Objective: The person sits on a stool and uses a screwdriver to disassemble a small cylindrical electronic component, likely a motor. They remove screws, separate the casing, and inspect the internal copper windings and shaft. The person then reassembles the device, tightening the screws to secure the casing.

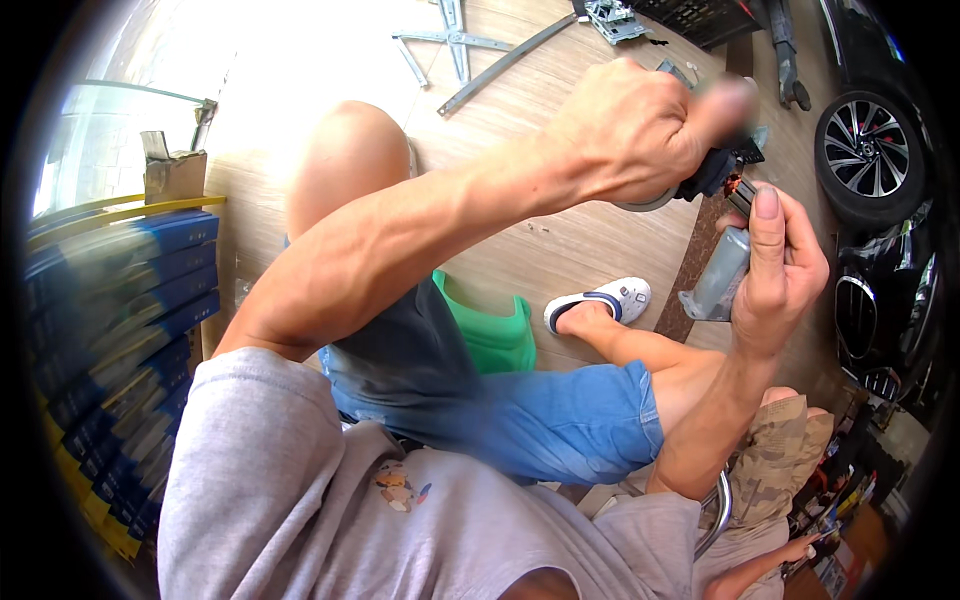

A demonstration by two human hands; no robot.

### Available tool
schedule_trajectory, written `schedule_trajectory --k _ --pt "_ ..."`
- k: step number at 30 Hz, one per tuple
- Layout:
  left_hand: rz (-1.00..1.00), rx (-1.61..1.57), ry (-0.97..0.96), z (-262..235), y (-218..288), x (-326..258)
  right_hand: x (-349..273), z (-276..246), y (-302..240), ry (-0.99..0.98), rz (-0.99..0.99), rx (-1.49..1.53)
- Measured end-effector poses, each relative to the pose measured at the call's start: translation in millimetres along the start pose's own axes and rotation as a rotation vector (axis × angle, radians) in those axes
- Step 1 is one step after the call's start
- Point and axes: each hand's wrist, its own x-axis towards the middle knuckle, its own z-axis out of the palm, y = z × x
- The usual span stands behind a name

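My left hand (640, 130) is closed around a black plastic motor housing (712, 172), whose far side is hidden by the fingers; the thumb area is blurred. From the right, my right hand (785, 260) pinches a small motor armature (740, 194) between thumb and finger, with copper windings showing where it meets the housing. Against the palm side of the same hand is a grey-blue, flat-sided casing (718, 275) with a flange at its lower end. It seems held by the other fingers, though those are mostly hidden.
Below lie a metal cross-shaped linkage (455, 40), a long metal rail (510, 62) and a metal mechanism (612, 20). A green plastic stool (490, 325) stands by my legs. Stacked blue boxes (180, 260) are left; a car wheel (866, 145) and a person in patterned shorts (775, 450) are right.
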Motion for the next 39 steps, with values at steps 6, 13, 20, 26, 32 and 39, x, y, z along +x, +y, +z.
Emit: schedule_trajectory --k 6,13,20,26,32,39 --pt "-0.011 -0.036 -0.029 -3.6 -1.0 1.2 1.9 1.6 -0.7 -0.009 0.006 0.112" --pt "0.050 -0.011 0.032 -3.9 -0.3 1.1 1.2 8.0 -7.2 0.047 -0.075 -0.005" --pt "0.137 0.067 0.066 1.5 -7.2 -0.3 -1.8 10.4 -8.0 0.100 -0.355 -0.263" --pt "-0.054 -0.073 0.026 -2.9 4.7 2.5 -3.0 8.3 -3.5 0.089 -0.370 -0.239" --pt "-0.107 -0.058 0.008 -6.4 6.1 3.6 -1.9 11.3 -2.5 0.070 -0.085 0.029" --pt "0.024 0.076 -0.003 -7.0 -4.7 5.2 -1.0 10.5 -0.9 -0.074 0.182 0.213"
